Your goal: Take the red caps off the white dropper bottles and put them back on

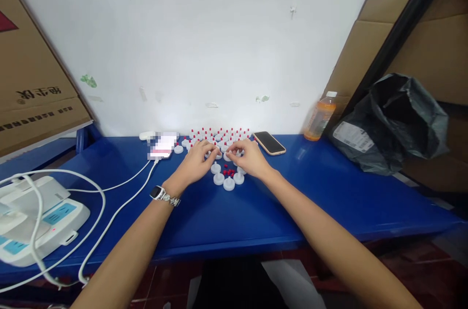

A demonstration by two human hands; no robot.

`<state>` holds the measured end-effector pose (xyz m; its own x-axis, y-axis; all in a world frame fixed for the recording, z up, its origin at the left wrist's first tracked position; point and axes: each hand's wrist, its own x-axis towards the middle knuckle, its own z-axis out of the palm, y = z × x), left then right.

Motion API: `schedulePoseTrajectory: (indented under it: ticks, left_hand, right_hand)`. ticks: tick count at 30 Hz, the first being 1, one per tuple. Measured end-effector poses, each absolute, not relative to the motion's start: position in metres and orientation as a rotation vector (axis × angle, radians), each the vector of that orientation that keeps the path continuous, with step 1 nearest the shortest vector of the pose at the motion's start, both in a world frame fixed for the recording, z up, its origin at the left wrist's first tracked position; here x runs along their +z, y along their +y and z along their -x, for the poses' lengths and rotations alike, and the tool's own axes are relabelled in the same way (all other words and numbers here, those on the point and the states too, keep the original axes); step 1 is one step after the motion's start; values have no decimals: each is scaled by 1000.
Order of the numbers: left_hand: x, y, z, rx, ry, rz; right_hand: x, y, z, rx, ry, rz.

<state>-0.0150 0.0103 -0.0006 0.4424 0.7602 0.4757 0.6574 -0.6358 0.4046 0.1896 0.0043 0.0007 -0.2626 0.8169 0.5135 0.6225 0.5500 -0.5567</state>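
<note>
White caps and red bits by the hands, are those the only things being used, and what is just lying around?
In use: left hand, right hand, white caps, small red pieces, finished red-tipped caps.

Lying about: phone, orange drink bottle, black bag, power strip, cardboard boxes.

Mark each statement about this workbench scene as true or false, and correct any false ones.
1. A phone lies face up on the blue table. True.
2. The left hand wears a wristwatch. True.
3. The small loose beads between the white caps are green. False: they are red.
4. The orange bottle lies on its side. False: it stands upright by the wall.
5. A black bag sits at the table's right end. True.
</note>
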Motion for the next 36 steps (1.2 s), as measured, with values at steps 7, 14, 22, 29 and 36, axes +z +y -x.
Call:
schedulePoseTrajectory:
  ticks: [7,14,22,29,36]
  left_hand:
    - [-7,16,19,991,1319,-2515]
    - [-7,19,23,986,1378,-2543]
    - [-11,20,31,1006,1514,-2520]
    - [-7,14,30,1089,1479,-2472]
    - [2,-1,11,1232,1247,-2490]
  right_hand:
    - [-10,24,-172,199,-2194,1279]
    - [-3,25,-177,381,-2065,1239]
    - [3,57,-164,213,-2221,1415]
    - [14,48,-170,188,-2084,1258]
    - [18,4,-190,440,-1983,1001]
